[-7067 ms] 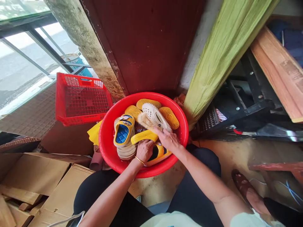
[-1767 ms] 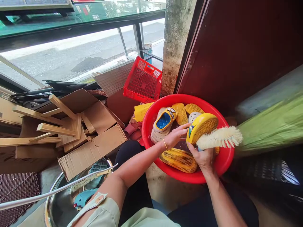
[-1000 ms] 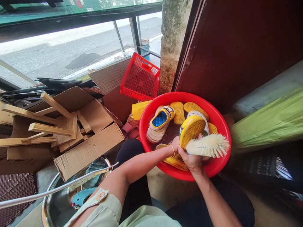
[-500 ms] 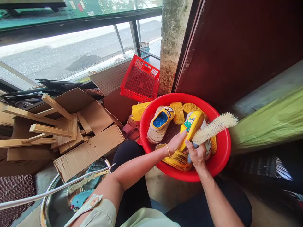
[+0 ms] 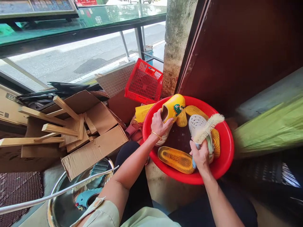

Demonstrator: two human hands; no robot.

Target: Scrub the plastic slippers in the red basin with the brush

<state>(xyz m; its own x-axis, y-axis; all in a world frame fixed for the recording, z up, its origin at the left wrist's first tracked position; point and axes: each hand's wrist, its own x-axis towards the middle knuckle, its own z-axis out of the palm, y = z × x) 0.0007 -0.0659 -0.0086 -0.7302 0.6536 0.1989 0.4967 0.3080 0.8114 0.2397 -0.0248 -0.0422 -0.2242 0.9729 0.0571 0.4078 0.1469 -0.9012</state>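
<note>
Both hands are well apart: the person's left hand (image 5: 161,123) is clamped on the heel end of a yellow clog (image 5: 174,106) bearing a green figure, raised over the left side of a red tub (image 5: 227,146). The right hand (image 5: 200,155) is wrapped around the blue handle of a brush (image 5: 208,128), its pale bristles slanting up and to the right. Near the left arm, a blue clog (image 5: 85,198) lies in a shiny metal basin (image 5: 61,208).

Inside the tub, a yellow shoe (image 5: 176,159) rests sole up along the near wall, while a white clog (image 5: 195,122) sits just behind the brush; whether the bristles touch it cannot be told.

To the left, a wooden stool (image 5: 71,130) lies legs up on a cardboard box (image 5: 94,154). Farther off are a tilted red crate (image 5: 144,82), a dark red door (image 5: 236,47) and a sunlit road (image 5: 66,63).
</note>
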